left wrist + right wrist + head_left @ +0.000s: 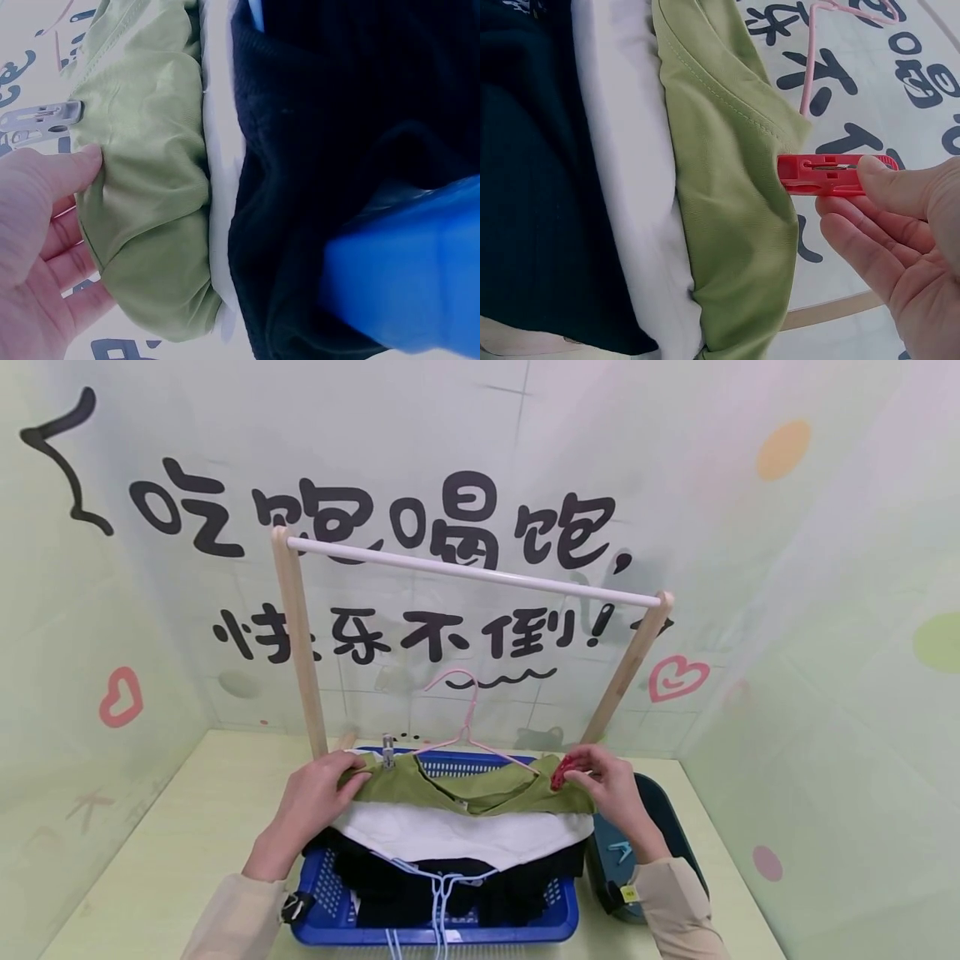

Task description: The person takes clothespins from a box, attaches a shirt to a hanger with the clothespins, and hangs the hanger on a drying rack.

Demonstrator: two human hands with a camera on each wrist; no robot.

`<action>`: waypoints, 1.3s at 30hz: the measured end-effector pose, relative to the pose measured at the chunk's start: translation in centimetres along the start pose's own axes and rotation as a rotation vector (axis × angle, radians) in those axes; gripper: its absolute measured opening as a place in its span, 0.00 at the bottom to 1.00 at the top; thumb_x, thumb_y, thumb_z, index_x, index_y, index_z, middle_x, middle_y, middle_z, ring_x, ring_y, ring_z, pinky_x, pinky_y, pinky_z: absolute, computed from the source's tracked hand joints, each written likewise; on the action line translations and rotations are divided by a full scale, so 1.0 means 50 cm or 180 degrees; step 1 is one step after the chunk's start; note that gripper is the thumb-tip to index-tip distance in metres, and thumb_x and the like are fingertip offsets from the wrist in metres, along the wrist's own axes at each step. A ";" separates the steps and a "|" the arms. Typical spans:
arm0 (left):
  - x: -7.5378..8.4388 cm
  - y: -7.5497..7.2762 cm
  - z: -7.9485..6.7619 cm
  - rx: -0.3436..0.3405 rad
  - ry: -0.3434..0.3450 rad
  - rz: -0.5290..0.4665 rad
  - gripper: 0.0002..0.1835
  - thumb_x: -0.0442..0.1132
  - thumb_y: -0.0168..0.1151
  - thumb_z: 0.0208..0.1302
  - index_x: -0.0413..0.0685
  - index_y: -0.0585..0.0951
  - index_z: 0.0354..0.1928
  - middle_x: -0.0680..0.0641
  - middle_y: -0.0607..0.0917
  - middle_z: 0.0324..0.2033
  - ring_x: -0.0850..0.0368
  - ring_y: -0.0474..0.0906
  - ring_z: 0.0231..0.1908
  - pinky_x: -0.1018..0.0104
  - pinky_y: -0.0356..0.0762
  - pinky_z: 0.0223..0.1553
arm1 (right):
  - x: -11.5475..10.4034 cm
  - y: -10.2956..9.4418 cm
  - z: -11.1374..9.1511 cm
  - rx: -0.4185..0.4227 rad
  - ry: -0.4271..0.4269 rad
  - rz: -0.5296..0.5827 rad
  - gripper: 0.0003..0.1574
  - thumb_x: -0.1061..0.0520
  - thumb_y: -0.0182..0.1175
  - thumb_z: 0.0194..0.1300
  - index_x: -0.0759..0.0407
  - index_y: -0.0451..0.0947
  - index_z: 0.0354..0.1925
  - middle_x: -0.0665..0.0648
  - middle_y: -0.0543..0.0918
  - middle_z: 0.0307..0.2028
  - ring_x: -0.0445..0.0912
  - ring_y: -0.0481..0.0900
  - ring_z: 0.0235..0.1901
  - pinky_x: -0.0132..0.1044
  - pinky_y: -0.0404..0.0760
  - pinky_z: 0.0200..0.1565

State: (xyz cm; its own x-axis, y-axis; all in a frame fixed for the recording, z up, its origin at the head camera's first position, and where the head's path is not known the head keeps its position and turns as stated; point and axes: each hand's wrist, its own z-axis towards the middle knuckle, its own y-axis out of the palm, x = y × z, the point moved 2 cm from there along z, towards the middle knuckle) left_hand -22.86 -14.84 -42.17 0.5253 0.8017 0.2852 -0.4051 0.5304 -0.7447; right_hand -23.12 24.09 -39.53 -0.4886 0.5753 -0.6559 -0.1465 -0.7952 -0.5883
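Observation:
A green garment (517, 797) hangs on a pink hanger (467, 727), its hook standing up above the neckline. A clear grey clothespin (45, 120) bites its left shoulder. Just below that peg, my left hand (318, 793) pinches the garment's edge, thumb in front and fingers behind. My right hand (611, 785) holds a red clothespin (832, 174) between thumb and fingers at the right shoulder. The red peg's tip meets the green cloth; whether it grips the hanger is hidden. Close against the green piece lies a white garment (457, 831), with black clothing (397, 893) nearer me.
A blue basket (315, 935) holds the clothes, with light-blue hangers (437, 902) over its front. Behind stands a wooden rack with a white bar (480, 574). At right, a dark green bin (690, 852) contains a light-blue clothespin (620, 850). Printed walls enclose the table (165, 843).

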 end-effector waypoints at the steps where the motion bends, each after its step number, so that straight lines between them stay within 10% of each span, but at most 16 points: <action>1: 0.000 0.000 0.000 0.0007 0.0006 -0.0001 0.07 0.33 0.72 0.48 0.43 0.81 0.28 0.49 0.81 0.24 0.59 0.74 0.21 0.64 0.73 0.20 | 0.000 0.001 0.001 -0.0011 -0.0036 -0.0001 0.11 0.68 0.65 0.55 0.64 0.79 0.39 0.56 0.83 0.31 0.45 0.81 0.30 0.32 0.80 0.29; 25: 0.002 -0.001 -0.002 -0.0108 -0.0091 -0.0032 0.07 0.32 0.71 0.49 0.44 0.81 0.28 0.49 0.82 0.25 0.59 0.74 0.22 0.63 0.73 0.21 | 0.013 0.023 -0.008 -0.0467 0.0222 -0.0011 0.27 0.74 0.66 0.51 0.68 0.73 0.51 0.60 0.82 0.36 0.53 0.81 0.37 0.40 0.82 0.40; 39: 0.000 -0.002 -0.002 0.0037 0.0034 -0.0056 0.08 0.31 0.72 0.47 0.43 0.82 0.30 0.47 0.84 0.28 0.55 0.79 0.24 0.61 0.76 0.22 | 0.018 0.014 -0.016 -0.0614 0.0150 -0.0662 0.07 0.69 0.66 0.53 0.59 0.79 0.28 0.53 0.82 0.30 0.44 0.80 0.30 0.36 0.81 0.35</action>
State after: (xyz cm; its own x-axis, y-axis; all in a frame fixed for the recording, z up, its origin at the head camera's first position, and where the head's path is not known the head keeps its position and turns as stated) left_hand -22.75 -14.94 -42.14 0.5403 0.7893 0.2917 -0.4044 0.5475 -0.7326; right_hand -22.97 24.21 -40.92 -0.4239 0.7341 -0.5305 -0.0708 -0.6108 -0.7886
